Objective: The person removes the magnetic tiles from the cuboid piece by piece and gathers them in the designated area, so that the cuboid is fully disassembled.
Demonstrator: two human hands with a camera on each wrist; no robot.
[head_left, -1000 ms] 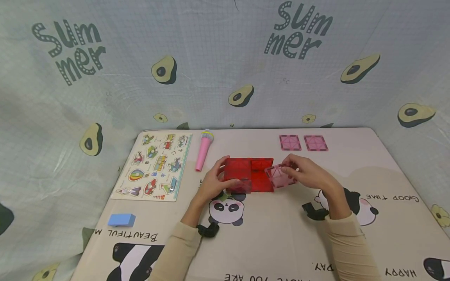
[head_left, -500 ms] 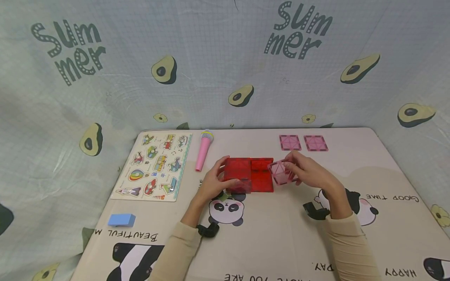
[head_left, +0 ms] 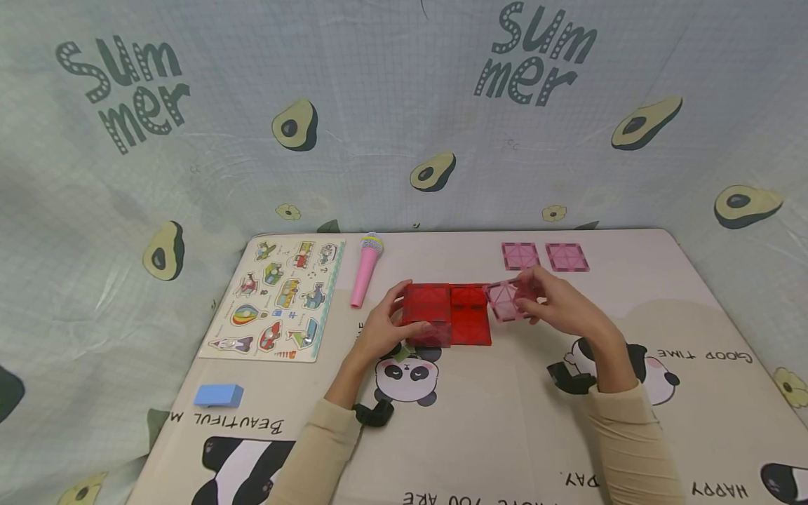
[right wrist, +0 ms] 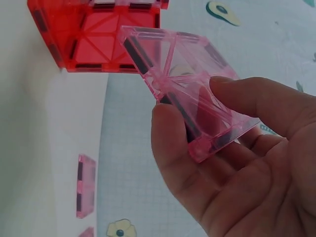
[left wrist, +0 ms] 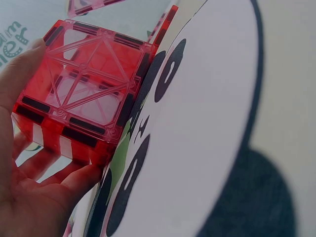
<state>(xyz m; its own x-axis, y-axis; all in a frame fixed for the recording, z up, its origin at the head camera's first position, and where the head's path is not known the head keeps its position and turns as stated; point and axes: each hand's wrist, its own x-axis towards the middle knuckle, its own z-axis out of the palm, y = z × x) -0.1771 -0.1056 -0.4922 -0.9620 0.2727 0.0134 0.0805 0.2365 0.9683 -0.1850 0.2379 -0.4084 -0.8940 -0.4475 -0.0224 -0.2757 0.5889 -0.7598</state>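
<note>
Right hand (head_left: 555, 303) pinches a pink tile (head_left: 503, 300) just beside the right end of a red tile structure (head_left: 447, 314), whose left end the left hand (head_left: 384, 324) grips.

The structure's long axis runs left to right: a box-like half lies by the left hand, and a lidless half, seemingly floor and back wall, lies toward the right hand, the nearer of the two to that end. The tile is square and held tilted, one corner close to the structure's far right corner; touching or apart, I cannot tell. Right thumb and fingers close on the tile's outer side, parted only by its thin body, leaving the inner edge free. The left hand is spread about as wide as the box, thumb and fingers curled round it.
</note>
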